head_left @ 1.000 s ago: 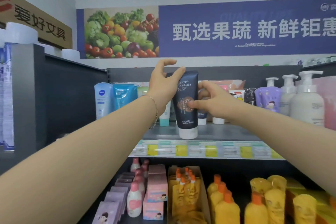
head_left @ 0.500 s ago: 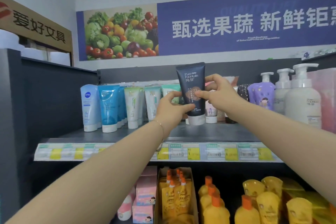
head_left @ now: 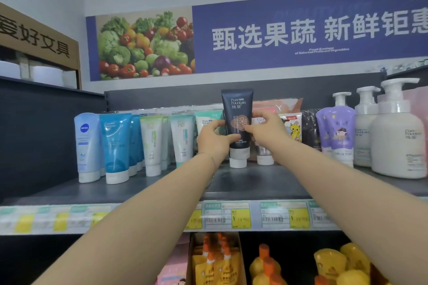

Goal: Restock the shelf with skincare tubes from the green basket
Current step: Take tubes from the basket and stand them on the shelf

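Placement step: the dark blue tube [head_left: 237, 122] stands cap-down on the top shelf [head_left: 254, 183], between the pale tubes [head_left: 183, 139] and a small cartoon-printed tube [head_left: 292, 127]. The left hand [head_left: 214, 141] and right hand [head_left: 266, 132], both arms extended, pinch its sides with curled fingers. The next move appears to call for squaring the tube in its row and releasing; the green basket is out of view.

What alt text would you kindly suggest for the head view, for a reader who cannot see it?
A person's left hand and right hand hold a dark blue tube upright, cap down, on a grey shelf. Other tubes stand in a row to its left, white pump bottles to its right; price labels line the shelf edge.
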`<state>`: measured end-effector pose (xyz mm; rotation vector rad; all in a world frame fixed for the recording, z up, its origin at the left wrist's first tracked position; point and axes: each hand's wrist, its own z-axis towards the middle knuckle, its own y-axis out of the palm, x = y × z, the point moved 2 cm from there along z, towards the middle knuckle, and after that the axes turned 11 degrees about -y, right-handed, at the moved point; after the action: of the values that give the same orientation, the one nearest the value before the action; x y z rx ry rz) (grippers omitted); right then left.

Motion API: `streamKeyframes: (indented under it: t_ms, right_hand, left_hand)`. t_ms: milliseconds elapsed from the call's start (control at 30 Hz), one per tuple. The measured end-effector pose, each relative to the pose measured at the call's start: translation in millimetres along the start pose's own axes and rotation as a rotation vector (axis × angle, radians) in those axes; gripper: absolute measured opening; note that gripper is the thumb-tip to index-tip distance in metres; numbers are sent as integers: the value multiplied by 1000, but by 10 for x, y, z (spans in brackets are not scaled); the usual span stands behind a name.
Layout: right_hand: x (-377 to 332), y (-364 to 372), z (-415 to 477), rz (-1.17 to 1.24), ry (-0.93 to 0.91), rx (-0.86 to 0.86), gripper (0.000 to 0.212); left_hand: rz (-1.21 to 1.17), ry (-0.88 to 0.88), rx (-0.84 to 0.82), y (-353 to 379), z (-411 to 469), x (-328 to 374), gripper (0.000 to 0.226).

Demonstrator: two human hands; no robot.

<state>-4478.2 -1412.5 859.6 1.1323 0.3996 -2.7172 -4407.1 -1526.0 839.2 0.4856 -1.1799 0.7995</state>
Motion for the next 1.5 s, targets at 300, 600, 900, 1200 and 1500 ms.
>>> streamKeyframes:
  t_ms: [300,600,900,1200,1500]
  right_hand:
    - [232,37,-1,-99,35,-9,28]
    - [264,56,-30,-102,103,-60,41]
    - [274,59,-73,-165,85,-103,31]
    - [41,-19,-163,-468,-48,-223,11]
    - [-468,-158,-510,-675,-315,-315,8]
  left_hand:
    - [136,27,-30,81,101,-168,50]
    - [292,47,-33,115,105,-193,52]
    - [437,67,-19,88,50,-164,50]
    - [622,108,43,-15,-102,-23,16]
    - [954,449,20,-214,-546,349,11]
